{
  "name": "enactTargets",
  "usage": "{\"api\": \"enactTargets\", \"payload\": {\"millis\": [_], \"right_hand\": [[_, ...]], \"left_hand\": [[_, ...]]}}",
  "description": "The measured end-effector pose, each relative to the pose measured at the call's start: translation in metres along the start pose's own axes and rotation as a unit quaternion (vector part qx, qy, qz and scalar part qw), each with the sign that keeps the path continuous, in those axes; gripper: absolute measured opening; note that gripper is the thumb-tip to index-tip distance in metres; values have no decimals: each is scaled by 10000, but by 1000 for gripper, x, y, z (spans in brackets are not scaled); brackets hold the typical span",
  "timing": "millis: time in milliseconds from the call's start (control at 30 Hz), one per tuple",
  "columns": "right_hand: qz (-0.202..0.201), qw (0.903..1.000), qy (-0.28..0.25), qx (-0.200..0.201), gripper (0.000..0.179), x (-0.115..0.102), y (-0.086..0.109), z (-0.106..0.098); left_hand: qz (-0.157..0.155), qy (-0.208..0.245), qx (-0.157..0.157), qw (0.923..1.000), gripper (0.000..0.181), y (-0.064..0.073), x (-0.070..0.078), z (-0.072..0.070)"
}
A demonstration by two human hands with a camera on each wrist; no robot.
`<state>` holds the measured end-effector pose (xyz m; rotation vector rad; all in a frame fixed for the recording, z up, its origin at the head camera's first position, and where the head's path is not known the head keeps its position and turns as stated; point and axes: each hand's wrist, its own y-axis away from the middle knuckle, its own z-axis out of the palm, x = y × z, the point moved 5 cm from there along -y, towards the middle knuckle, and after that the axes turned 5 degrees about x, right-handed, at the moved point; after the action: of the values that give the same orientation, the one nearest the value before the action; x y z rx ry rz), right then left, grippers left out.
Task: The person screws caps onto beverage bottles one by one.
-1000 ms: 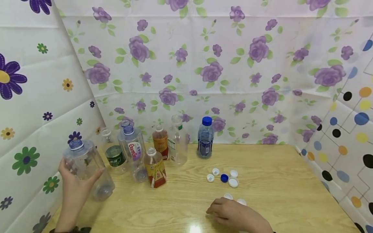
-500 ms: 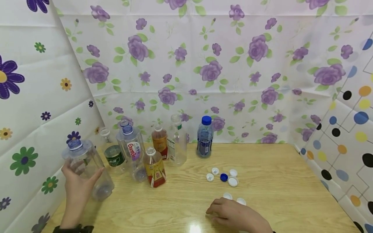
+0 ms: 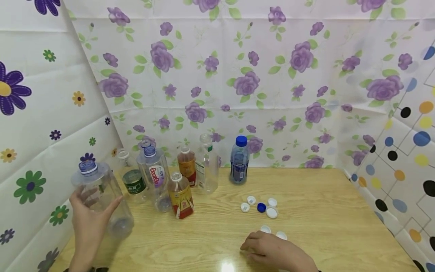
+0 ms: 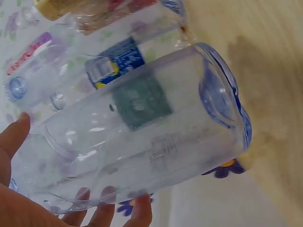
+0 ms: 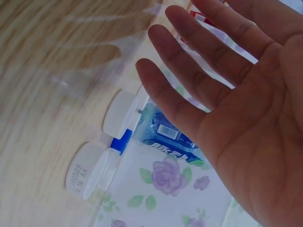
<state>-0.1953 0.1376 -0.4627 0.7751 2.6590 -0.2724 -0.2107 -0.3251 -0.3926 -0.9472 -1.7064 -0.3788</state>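
Observation:
My left hand (image 3: 89, 219) is wrapped around a large clear plastic bottle (image 3: 110, 206) with a bare blue-tinted neck, at the left of the table. In the left wrist view the bottle (image 4: 142, 123) lies between the thumb and several fingers; the palm is mostly out of frame. Whether its base touches the table is hard to tell. My right hand (image 3: 275, 249) rests near the table's front with nothing in it, beside two white caps (image 3: 266, 229). Its fingers are loosely extended in the right wrist view, where a white cap (image 5: 120, 115) stands close by.
Right of the held bottle stand several uncapped bottles: one with a green label (image 3: 134, 185), a GamCn bottle (image 3: 157, 181), two red-yellow-labelled ones (image 3: 181, 196), and a clear one (image 3: 208, 170). A blue-capped bottle (image 3: 239, 162) stands farther right. Several loose caps (image 3: 261, 207) lie mid-table. Patterned curtains (image 3: 217, 83) enclose the table.
My left hand and the bottle have shifted only slightly, with the base a little lower in view. The right hand, the other bottles and the caps stay where they were.

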Motion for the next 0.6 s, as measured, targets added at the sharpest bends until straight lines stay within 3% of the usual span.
{"api": "enactTargets", "payload": {"millis": [200, 300, 467, 600], "right_hand": [[-22, 9999, -132, 1, 24, 0, 0, 1], [10, 9999, -147, 16, 23, 0, 1, 1], [79, 9999, -139, -12, 24, 0, 1, 1], [62, 10000, -20, -7, 24, 0, 1, 1]], "left_hand": [[118, -175, -8, 9998, 105, 19, 20, -3], [213, -251, -202, 9993, 104, 30, 31, -1], [491, -112, -848, 9951, 102, 51, 47, 8], [837, 122, -1596, 9835, 104, 71, 61, 26]]}}
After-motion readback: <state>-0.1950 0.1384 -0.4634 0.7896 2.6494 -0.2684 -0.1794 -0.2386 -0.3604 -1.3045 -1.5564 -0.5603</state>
